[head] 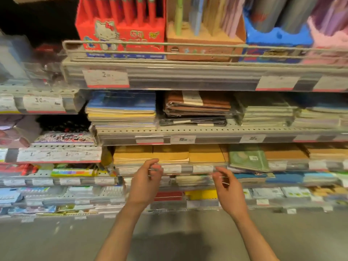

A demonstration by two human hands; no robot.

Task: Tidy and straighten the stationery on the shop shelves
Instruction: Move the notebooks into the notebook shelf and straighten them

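Note:
Stacks of yellow-brown envelopes (170, 153) lie on the third shelf down, beside a green wrapped pack (248, 160) that tilts over the shelf edge. My left hand (146, 182) hovers in front of that shelf's price rail, fingers loosely curled and holding nothing. My right hand (228, 187) hangs a little lower and to the right, also loosely curled and empty. Neither hand touches the goods. The frame is blurred by motion.
Above are stacked notebooks (122, 112), brown wrapped folders (199, 104) and pale paper stacks (267, 112). The top shelf holds a red pen display box (120, 34) behind a wire rail (188, 48). Lower shelves carry small coloured packs. Grey floor (56, 242) lies below.

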